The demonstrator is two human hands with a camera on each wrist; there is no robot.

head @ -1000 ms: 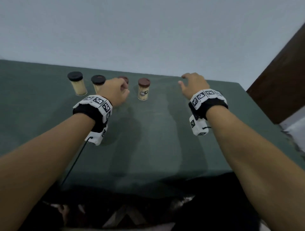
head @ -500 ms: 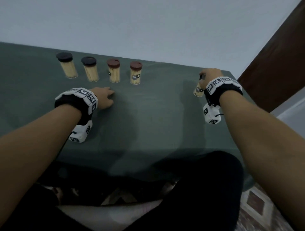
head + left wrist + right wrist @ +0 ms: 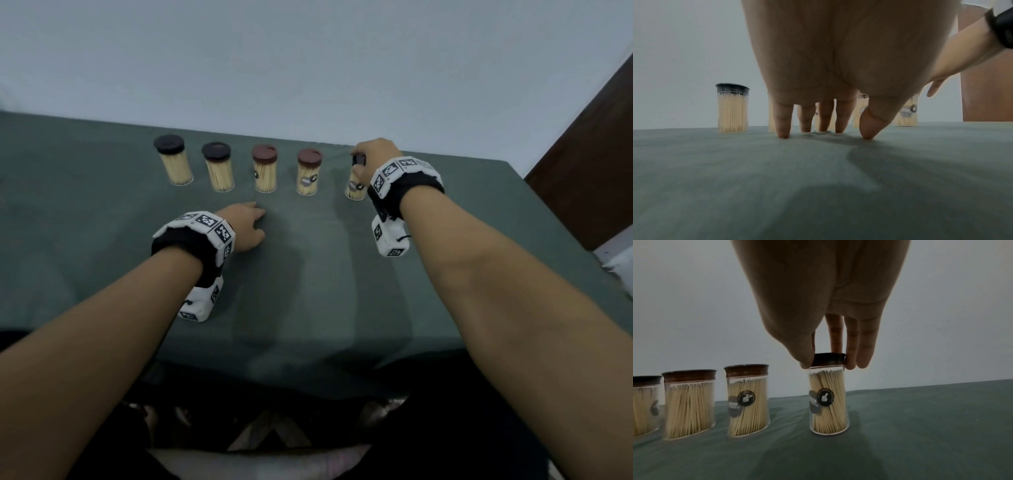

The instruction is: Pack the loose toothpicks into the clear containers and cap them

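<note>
Several clear containers full of toothpicks stand in a row along the far side of the green table (image 3: 308, 291). The two at the left (image 3: 174, 161) (image 3: 219, 168) have black caps, the two beside them (image 3: 264, 169) (image 3: 309, 171) brown caps. My right hand (image 3: 368, 157) (image 3: 826, 361) pinches the dark cap (image 3: 829, 359) of the rightmost container (image 3: 827, 402) (image 3: 354, 186), which stands on the cloth at the row's right end. My left hand (image 3: 250, 222) (image 3: 824, 133) rests fingertips down on the cloth in front of the row, holding nothing.
A pale wall rises just behind the row. A dark wooden panel (image 3: 589, 164) stands at the far right past the table's right edge. My dark lap lies below the near table edge (image 3: 308, 349).
My right hand carried the fifth container from the far right of the table leftward and set it at the row's right end. My left hand stays on the cloth.
</note>
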